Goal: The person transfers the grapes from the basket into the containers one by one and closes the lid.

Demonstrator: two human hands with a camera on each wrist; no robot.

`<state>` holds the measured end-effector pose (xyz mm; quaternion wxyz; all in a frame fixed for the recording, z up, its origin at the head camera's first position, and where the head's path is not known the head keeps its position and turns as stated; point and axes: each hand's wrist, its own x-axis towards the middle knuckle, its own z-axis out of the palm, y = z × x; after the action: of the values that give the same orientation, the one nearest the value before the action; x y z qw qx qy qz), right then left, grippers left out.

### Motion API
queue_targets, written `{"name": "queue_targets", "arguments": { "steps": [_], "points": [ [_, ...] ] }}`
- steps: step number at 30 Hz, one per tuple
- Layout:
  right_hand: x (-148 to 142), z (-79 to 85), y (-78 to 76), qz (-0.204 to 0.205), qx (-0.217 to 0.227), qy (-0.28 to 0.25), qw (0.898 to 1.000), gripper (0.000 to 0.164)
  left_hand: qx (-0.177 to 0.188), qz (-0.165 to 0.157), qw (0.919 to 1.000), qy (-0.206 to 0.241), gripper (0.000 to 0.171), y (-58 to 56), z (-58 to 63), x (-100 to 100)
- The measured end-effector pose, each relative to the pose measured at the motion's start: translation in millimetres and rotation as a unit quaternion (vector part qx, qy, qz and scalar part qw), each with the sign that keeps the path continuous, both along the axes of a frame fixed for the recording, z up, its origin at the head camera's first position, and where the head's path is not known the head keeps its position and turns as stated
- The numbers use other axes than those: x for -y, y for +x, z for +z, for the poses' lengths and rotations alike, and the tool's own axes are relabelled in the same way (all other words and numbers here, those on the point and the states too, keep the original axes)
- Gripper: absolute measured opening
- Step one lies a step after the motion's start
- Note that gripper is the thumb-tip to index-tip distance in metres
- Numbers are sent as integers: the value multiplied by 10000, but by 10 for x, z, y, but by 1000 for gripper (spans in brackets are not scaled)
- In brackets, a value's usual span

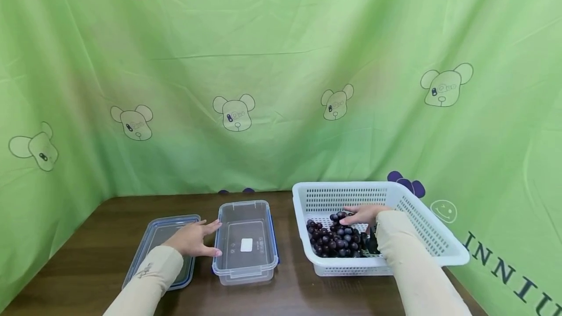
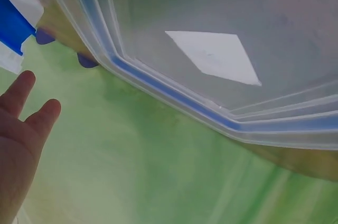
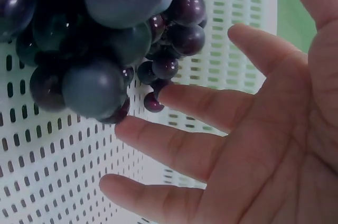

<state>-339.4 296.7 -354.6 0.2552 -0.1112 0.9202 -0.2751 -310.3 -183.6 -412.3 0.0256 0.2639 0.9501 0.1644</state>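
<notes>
My left hand (image 1: 191, 239) is at the left side of a clear plastic food container (image 1: 246, 230), thumb and fingertips right at its rim. The container carries a small white label and has a blue strip along its edge. In the left wrist view two spread fingers (image 2: 42, 118) show below a blue clip (image 2: 13, 20). My right hand (image 1: 366, 214) reaches into a white perforated basket (image 1: 347, 271) holding dark purple grapes (image 1: 335, 244). In the right wrist view its fingers (image 3: 174, 145) are extended and spread, fingertips right beside the bunch, with nothing gripped.
A flat lid (image 1: 186, 272) with a blue-grey rim lies on the brown table (image 1: 96, 238), partly under the left forearm. Green cloth (image 1: 272, 150) printed with bear faces hangs behind the table and at both sides. The basket stands near the table's right edge.
</notes>
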Motion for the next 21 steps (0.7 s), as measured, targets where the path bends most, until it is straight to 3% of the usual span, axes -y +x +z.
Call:
{"name": "queue_targets", "arguments": {
  "steps": [9, 13, 21],
  "points": [
    [33, -146, -130, 389, -307, 388, 9980, 91, 40, 87, 10000, -14, 80, 20, 31, -29],
    [27, -246, -148, 217, -574, 460, 9971, 97, 29, 46, 10000, -43, 80, 8, 38, -50],
    [91, -401, -293, -42, -402, 558, 9976, 104, -104, -41, 9999, -116, 80, -18, 47, -38]
  ]
}}
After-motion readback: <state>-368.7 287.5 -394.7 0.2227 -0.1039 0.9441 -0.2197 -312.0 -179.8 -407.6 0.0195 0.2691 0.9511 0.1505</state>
